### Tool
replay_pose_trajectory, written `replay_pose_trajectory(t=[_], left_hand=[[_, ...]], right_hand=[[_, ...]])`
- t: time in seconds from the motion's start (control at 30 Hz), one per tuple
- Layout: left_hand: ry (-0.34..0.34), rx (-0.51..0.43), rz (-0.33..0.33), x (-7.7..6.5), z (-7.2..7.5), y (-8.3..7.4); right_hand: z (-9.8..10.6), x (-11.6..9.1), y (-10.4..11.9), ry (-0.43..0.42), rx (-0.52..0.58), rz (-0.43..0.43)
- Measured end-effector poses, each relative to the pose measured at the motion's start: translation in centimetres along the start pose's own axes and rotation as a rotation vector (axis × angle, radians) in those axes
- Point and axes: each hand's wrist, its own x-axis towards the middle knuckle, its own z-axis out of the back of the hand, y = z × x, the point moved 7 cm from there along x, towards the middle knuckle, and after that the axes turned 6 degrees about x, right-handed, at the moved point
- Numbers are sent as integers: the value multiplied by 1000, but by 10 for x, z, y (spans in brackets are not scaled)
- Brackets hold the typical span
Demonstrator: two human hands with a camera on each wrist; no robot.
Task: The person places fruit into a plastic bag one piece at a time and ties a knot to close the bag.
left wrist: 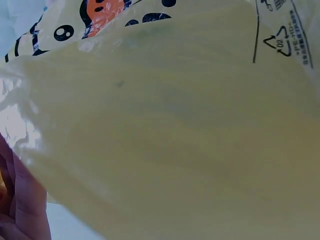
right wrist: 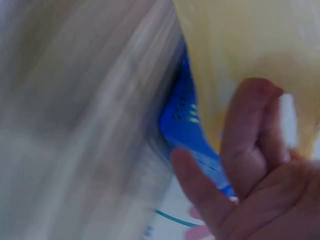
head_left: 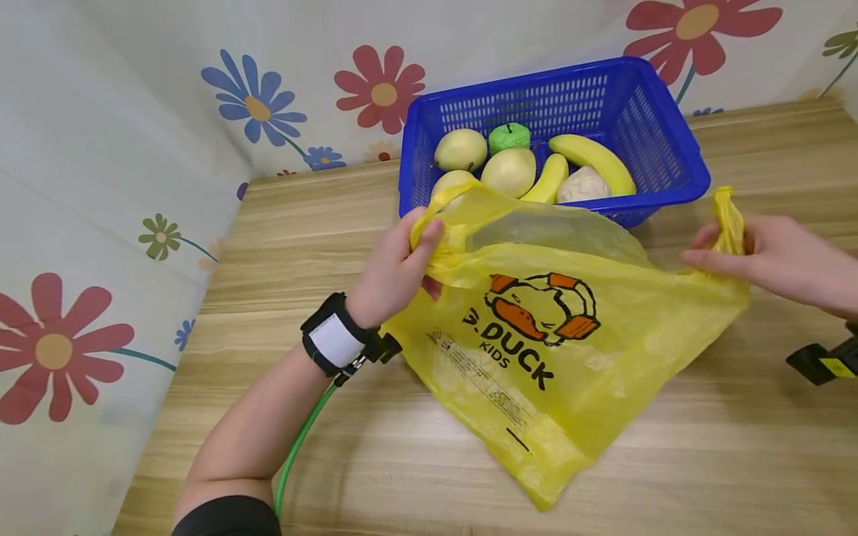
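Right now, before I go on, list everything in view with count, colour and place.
Bag: 1, yellow, duck print, between the hands
Basket: 1, blue, on the table beyond the bag
Pear-like fruits: 3, pale yellow, basket's left part
Green fruit: 1, green, behind them
Bananas: 2, yellow, basket's right part
Round item: 1, whitish, beside the bananas
Table: 1, wood-toned, beneath
Backdrop: 1, white, flowered, behind and left
Wrist strap: 1, black and white, left wrist
Cable: 1, green, along left forearm
Sleeve: 1, black, left arm
Left hand: 1, bare, gripping the bag
Right hand: 1, bare, gripping the bag
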Motion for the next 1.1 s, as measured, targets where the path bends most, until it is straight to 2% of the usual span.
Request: replay_pose_trajectory(t=[0.07, 0.17, 0.23, 0.27, 0.37, 0.43, 0.57, 0.67, 0.73, 0.8, 0.87, 0.97, 1.07, 1.1], left_hand=[[8, 9, -4, 0, -3, -1], [21, 13, -5, 1, -5, 0], [23, 8, 1, 0, -6, 1], [22, 1, 2, 0, -6, 1], [14, -18, 8, -1, -6, 2], [11, -43, 14, -1, -5, 2], [28, -105, 48, -3, -5, 6], [91, -71, 73, -5, -3, 8], [157, 17, 78, -5, -1, 8], [212, 148, 72, -4, 2, 6], [221, 281, 49, -1, 8, -1], [146, 475, -4, 8, 18, -15], [42, 604, -161, 17, 22, -37], [17, 644, -240, 20, 21, -45]], right_hand=[[13, -5, 19, -185, 8, 90], [32, -20, 51, -464, -10, 297], [35, -31, 72, -552, -69, 447], [32, -35, 80, -561, -111, 527], [12, -39, 96, -450, -226, 690], [-5, -38, 100, -353, -296, 761], [-29, -33, 95, -253, -432, 783], [-35, -32, 90, -218, -471, 791], [-36, -34, 88, -211, -467, 844], [-35, -37, 89, -218, -461, 919], [-36, -43, 91, -230, -467, 1016], [-40, -49, 96, -217, -493, 1116], [-46, -55, 101, -181, -531, 1162], [-48, -56, 102, -172, -543, 1165]])
